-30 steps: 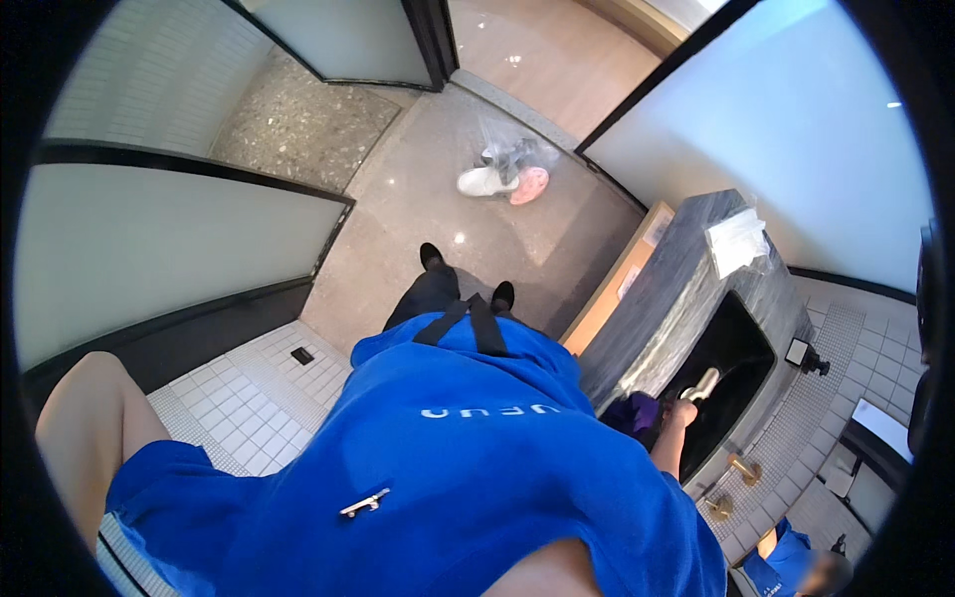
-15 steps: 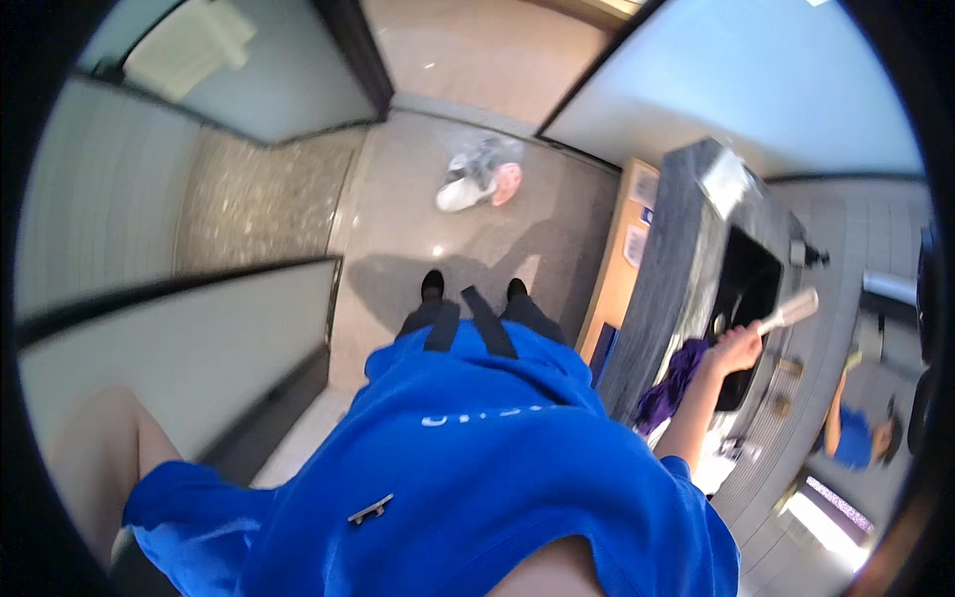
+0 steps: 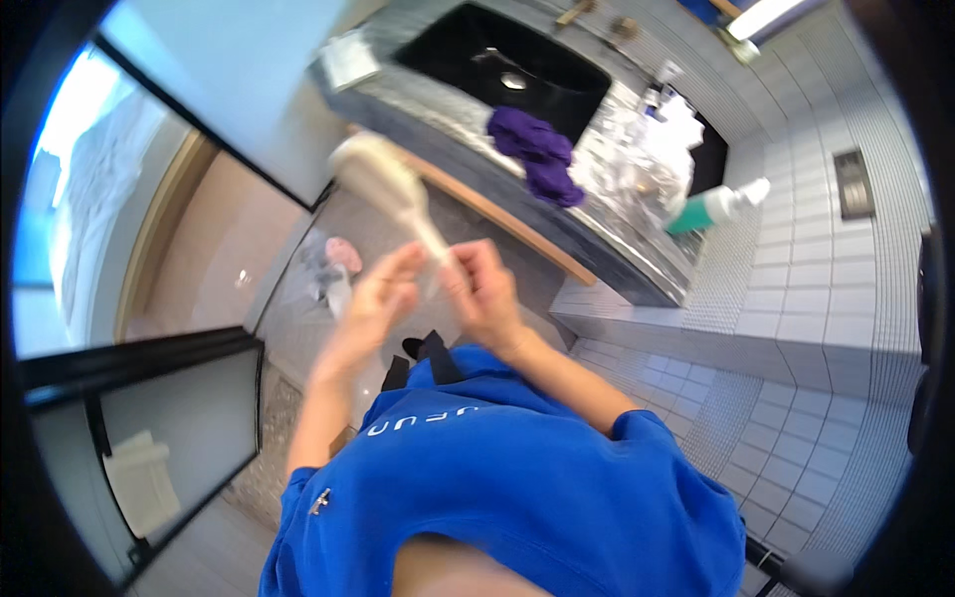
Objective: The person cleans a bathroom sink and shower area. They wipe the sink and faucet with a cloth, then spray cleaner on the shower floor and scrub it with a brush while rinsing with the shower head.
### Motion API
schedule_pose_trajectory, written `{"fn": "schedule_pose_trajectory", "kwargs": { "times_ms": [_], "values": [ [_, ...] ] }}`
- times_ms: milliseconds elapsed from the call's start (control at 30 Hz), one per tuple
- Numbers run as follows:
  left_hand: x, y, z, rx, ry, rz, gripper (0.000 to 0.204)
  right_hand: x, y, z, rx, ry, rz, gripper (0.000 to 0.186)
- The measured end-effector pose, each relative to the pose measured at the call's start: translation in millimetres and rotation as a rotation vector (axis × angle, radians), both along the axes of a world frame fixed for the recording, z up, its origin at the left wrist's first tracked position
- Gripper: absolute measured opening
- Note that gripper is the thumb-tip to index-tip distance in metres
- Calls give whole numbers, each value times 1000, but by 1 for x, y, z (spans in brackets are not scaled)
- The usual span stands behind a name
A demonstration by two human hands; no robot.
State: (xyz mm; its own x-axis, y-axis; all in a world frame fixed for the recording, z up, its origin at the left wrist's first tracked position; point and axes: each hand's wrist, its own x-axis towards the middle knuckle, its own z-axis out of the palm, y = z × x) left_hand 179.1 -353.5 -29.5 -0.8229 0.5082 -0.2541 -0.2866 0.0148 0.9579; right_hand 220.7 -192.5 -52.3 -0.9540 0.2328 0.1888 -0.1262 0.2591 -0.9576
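A pale long-handled brush (image 3: 383,179) is raised in front of me, blurred by motion. My right hand (image 3: 482,294) is closed on its handle. Just left of the handle, my left hand (image 3: 383,298) has its fingers bent toward it; motion blur hides whether they touch it. Beyond the brush, a purple cloth (image 3: 537,149) lies on the grey stone counter (image 3: 637,279) beside a black sink (image 3: 443,50).
A green-and-white bottle (image 3: 701,209) and clear plastic packaging (image 3: 657,159) stand at the counter's right. White folded items (image 3: 350,62) lie at its left. Pink-and-white slippers (image 3: 343,254) are on the floor. Glass panels (image 3: 169,478) and a tiled ledge (image 3: 816,338) flank me.
The view has swung right toward the counter, which now lies ahead. The brush has been lifted away from the sink in my right hand, and my left hand has come in near it.
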Motion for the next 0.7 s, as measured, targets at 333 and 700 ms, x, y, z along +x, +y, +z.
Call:
{"fn": "schedule_pose_trajectory", "kwargs": {
  "times_ms": [333,700],
  "values": [
    [-6,104,-69,52,-78,388,26,38,413,-30,360,50,-1408,71],
    [137,-55,-187,-475,-360,1118,28,38,575,-18,860,131,-662,28]
  ]
}}
